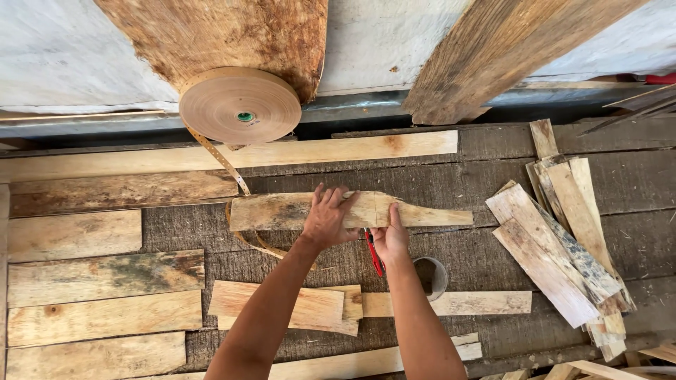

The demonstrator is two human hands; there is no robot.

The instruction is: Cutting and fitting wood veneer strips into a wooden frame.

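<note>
My left hand (328, 214) lies flat with spread fingers on a rough wooden slat (274, 211) that rests across the dark plank bench (634, 239). My right hand (391, 239) grips the same slat near its narrower right part, thumb up along a crack, and a red-handled tool (373, 255) sticks out beneath the palm. A perforated tan strap (218, 158) runs from a large tan roll (239, 104) down to the slat's left end and loops under it.
Pale boards (91, 295) are stacked at the left. Short offcuts (282, 306) lie in front of my arms. A pile of thin slats (563, 246) sits at the right. A small round container (431, 276) stands by my right wrist. Big planks (493, 56) lean on the back wall.
</note>
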